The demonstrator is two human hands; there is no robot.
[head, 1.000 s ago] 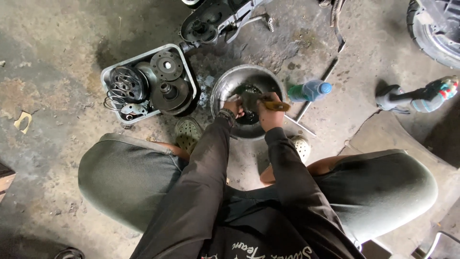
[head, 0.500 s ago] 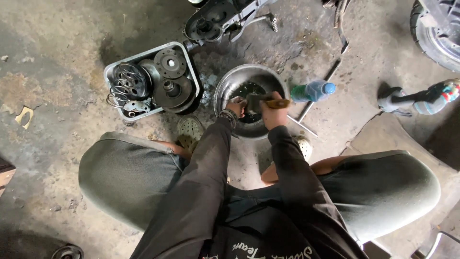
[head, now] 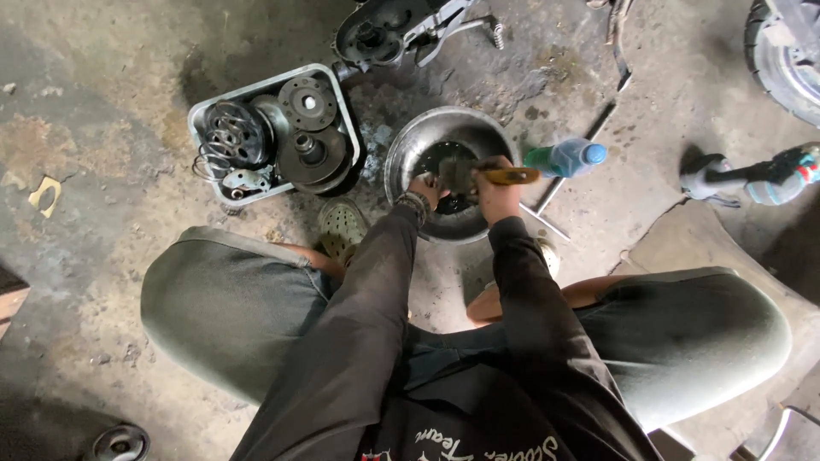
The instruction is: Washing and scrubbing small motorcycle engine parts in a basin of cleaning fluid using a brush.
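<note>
Against the half-second-earlier frame little has changed: the hands have stayed over the bowl and the tray, bottle and engine cover lie where they lay, with only a slight shift of the whole view. The stained concrete floor point(head: 102, 128) fills the frame, dark and oily toward the top, with a paler slab point(head: 709, 243) at right centre. A tyre point(head: 781, 51) shows at the upper right corner. The person squats, knees wide across the lower frame, dark sleeves reaching up to the centre. The grey plastic tray point(head: 198, 115), at upper left of centre, holds round metal clutch parts and a coil spring. A dark engine cover point(head: 376, 34) lies at the top centre. The metal bowl point(head: 410, 141) sits on the floor just above centre, beside the tray. Inside it the left hand point(head: 424, 188) is curled on a dark part point(head: 457, 171), fingers closed about its edge. The right hand point(head: 495, 192) is wrapped around the wooden handle of a brush point(head: 512, 176), which lies across the bowl's right rim, its head on the part. A green and blue bottle point(head: 568, 157) lies just right of the bowl.
</note>
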